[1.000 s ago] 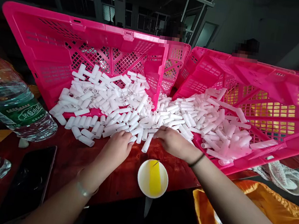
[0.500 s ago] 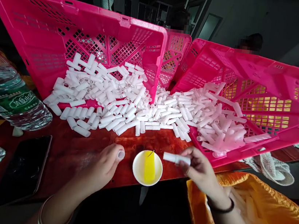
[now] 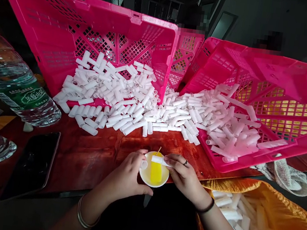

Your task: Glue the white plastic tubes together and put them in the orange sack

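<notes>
My left hand point(image 3: 127, 173) holds a short white plastic tube point(image 3: 144, 165), its open end facing right. The thumb reaches along the lower rim of a small white dish point(image 3: 142, 174). In the dish lies a yellow sponge-like block point(image 3: 155, 175) with a thin stick point(image 3: 159, 150) standing up behind it. Between the fingers and thumb of my right hand point(image 3: 186, 176) is another white plastic tube point(image 3: 159, 160), held level over the yellow block. Whether it touches the block I cannot tell.
Two pink crates point(image 3: 122, 11) point(image 3: 262, 61) lie tipped, spilling white tubes point(image 3: 132, 104) onto the red table point(image 3: 94, 152). At left are water bottles point(image 3: 21, 86) and a phone point(image 3: 34, 163). An orange cloth-lined container point(image 3: 291, 227) of tubes stands right; a white cloth point(image 3: 289, 178) hangs behind it.
Both hands have come inward to the dish. My right hand has brought its tube left, over the yellow block; my left hand has moved right to the dish's edge. The view has shifted slightly.
</notes>
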Demonstrator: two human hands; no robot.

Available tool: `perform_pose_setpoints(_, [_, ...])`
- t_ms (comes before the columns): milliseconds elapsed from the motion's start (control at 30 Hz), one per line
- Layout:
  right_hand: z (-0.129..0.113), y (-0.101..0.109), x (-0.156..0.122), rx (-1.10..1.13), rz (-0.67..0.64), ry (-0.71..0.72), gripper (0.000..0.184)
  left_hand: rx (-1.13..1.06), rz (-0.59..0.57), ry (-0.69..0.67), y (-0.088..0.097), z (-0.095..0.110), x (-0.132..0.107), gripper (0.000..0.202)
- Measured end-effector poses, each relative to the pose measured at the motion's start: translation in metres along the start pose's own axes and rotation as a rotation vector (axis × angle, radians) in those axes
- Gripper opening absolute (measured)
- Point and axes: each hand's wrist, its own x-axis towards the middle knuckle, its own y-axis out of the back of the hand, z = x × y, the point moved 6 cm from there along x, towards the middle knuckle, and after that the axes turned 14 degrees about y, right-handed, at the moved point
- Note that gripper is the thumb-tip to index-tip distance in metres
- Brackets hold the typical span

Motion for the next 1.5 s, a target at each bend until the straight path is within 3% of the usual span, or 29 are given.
perform_pose_setpoints(167, [0.001, 0.003, 0.000, -0.007, -0.035, -0.118, 0.033, -0.068, 0.024, 0.017, 0.002, 0.001, 0.001, 0.083])
perform_pose_setpoints(367, [-0.005, 0.001, 0.006, -0.124, 0.002, 0.047, 0.021, -0.106, 0.050, 0.004, 0.003, 0.002, 0.000, 0.083])
perform_pose_setpoints(600, [0.007, 0.001, 0.005, 0.075, -0.053, -0.244, 0.028, -0.073, 0.040, 0.002, 0.002, 0.002, -0.001, 0.083])
perform_pose_setpoints(700, [0.002, 0.002, 0.008, 0.017, -0.052, -0.121, 0.015, -0.076, 0.043, -0.009, 0.002, 0.002, -0.001, 0.080])
perform_pose_setpoints(800, [-0.001, 0.005, 0.010, -0.003, -0.018, -0.020, 0.015, -0.080, 0.059, -0.022, 0.001, 0.001, -0.001, 0.076])
perform_pose_setpoints(1000, [0.007, 0.004, 0.006, 0.066, -0.071, -0.205, 0.025, -0.066, 0.071, -0.028, 0.002, 0.001, -0.001, 0.081])
perform_pose_setpoints(1167, [-0.003, 0.004, 0.010, -0.046, -0.019, -0.009, 0.018, -0.053, 0.055, -0.037, 0.002, 0.002, -0.001, 0.084])
perform_pose_setpoints(1400, [0.000, 0.001, 0.009, 0.045, -0.079, -0.172, 0.033, -0.060, 0.087, -0.043, 0.003, 0.000, -0.001, 0.080])
perform_pose_setpoints(1500, [-0.007, 0.001, 0.009, -0.096, -0.101, -0.047, 0.026, -0.055, 0.083, -0.041, 0.004, 0.001, -0.001, 0.079])
